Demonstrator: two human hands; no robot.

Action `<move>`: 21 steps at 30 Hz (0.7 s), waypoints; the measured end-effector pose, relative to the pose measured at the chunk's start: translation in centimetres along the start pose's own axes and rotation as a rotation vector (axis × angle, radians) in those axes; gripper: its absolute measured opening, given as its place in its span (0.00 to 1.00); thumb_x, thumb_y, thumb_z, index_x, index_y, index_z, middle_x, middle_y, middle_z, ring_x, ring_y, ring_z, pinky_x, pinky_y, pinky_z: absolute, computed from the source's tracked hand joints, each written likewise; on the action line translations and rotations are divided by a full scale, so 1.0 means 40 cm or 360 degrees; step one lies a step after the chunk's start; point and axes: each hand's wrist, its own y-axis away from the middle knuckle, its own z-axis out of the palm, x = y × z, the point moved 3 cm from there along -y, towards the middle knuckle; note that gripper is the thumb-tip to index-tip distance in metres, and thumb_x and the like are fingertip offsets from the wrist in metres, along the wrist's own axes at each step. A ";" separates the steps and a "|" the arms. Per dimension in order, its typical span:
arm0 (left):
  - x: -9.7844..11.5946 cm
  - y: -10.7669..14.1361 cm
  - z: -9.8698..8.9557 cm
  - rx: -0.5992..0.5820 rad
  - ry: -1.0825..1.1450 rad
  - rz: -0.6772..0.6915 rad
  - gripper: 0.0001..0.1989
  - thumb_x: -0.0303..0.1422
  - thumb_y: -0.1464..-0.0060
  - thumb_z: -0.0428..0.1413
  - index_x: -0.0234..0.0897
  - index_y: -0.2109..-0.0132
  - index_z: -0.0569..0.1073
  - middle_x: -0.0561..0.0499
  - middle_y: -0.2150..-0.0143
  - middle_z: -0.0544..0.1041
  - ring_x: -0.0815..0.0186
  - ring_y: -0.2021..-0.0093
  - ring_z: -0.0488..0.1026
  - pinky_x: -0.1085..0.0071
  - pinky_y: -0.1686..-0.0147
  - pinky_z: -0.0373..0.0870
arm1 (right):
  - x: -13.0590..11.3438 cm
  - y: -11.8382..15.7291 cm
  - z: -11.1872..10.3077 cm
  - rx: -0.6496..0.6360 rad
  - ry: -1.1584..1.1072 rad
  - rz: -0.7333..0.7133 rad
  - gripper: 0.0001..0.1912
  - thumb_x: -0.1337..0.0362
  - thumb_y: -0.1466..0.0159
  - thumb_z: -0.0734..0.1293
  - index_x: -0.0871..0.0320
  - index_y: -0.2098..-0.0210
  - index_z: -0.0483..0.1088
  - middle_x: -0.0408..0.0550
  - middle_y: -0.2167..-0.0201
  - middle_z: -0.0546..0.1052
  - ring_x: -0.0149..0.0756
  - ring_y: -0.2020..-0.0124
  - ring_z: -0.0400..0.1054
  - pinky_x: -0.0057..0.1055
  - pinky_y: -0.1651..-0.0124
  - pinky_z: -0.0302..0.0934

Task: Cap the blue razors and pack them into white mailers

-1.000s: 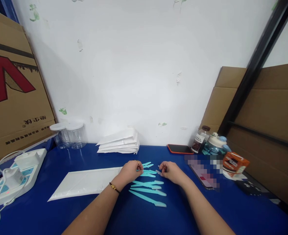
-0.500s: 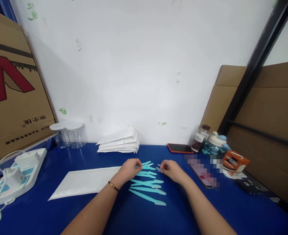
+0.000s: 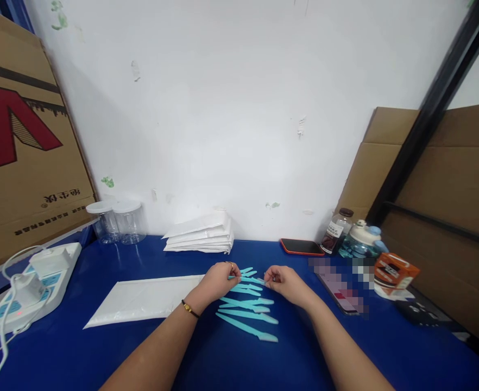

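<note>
Several turquoise eyebrow razors (image 3: 245, 326) lie fanned out on the blue table between my forearms, roughly one above another. My left hand (image 3: 218, 283) is closed, its thumb and fingers pinching the handle end of an eyebrow razor (image 3: 251, 279) at the far end of the group. My right hand (image 3: 285, 285) is pinched at that razor's other end, around a small clear piece that looks like a blade cap. The fingertips partly hide the cap, so I cannot tell whether it sits on the blade.
A white padded mailer (image 3: 142, 301) lies left of the razors; a stack of similar mailers (image 3: 199, 233) rests against the wall. Clear jars (image 3: 129, 225) and a power strip (image 3: 56, 288) stand left. Phones (image 3: 302, 247), a bottle (image 3: 337, 231) and an orange box (image 3: 396, 271) are right.
My right hand, with the clear piece, has come up to the end of the razor in my left hand; a gap lay between them before. The whole view has shifted slightly.
</note>
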 end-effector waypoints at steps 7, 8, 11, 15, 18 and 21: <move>0.029 0.016 0.010 -0.0223 0.0028 0.0042 0.06 0.33 0.53 0.55 0.38 0.68 0.76 0.53 0.68 0.77 0.67 0.68 0.71 0.76 0.68 0.62 | -0.016 0.014 0.025 -0.0355 -0.0261 0.0055 0.03 0.69 0.51 0.67 0.60 0.74 0.72 0.40 0.81 0.71 0.27 0.79 0.61 0.23 0.76 0.53; 0.031 0.018 0.010 -0.0254 -0.0024 0.0031 0.06 0.33 0.54 0.55 0.39 0.68 0.76 0.53 0.69 0.77 0.67 0.69 0.71 0.75 0.69 0.61 | -0.010 0.014 0.021 -0.0384 -0.0252 0.0065 0.03 0.68 0.51 0.68 0.60 0.75 0.72 0.40 0.81 0.72 0.28 0.79 0.61 0.23 0.75 0.54; 0.027 0.018 0.003 -0.0218 -0.0255 0.0009 0.05 0.31 0.53 0.55 0.40 0.70 0.76 0.53 0.71 0.77 0.66 0.69 0.71 0.73 0.68 0.59 | 0.024 0.012 -0.028 -0.0206 -0.0126 0.0096 0.05 0.66 0.50 0.67 0.60 0.74 0.74 0.43 0.79 0.74 0.31 0.77 0.65 0.25 0.73 0.56; 0.016 0.014 -0.002 -0.0138 -0.0392 -0.0006 0.04 0.31 0.55 0.57 0.41 0.69 0.76 0.54 0.67 0.77 0.65 0.65 0.71 0.71 0.64 0.57 | 0.070 0.022 -0.133 0.0333 0.0291 0.0232 0.05 0.66 0.49 0.65 0.59 0.76 0.73 0.46 0.77 0.76 0.35 0.74 0.68 0.27 0.71 0.57; 0.015 0.012 -0.001 -0.0181 -0.0441 -0.0041 0.03 0.30 0.54 0.57 0.42 0.69 0.75 0.55 0.67 0.76 0.65 0.63 0.71 0.71 0.63 0.57 | 0.082 0.029 -0.155 0.0341 0.0501 0.0359 0.05 0.65 0.49 0.66 0.58 0.77 0.73 0.46 0.76 0.77 0.35 0.74 0.69 0.26 0.72 0.56; 0.023 0.013 -0.001 -0.0203 -0.0504 -0.0074 0.03 0.30 0.54 0.56 0.41 0.70 0.75 0.55 0.67 0.76 0.65 0.64 0.71 0.71 0.63 0.56 | 0.080 0.022 -0.118 0.0166 0.0604 0.0404 0.05 0.62 0.49 0.68 0.58 0.75 0.73 0.46 0.76 0.77 0.34 0.75 0.69 0.25 0.74 0.54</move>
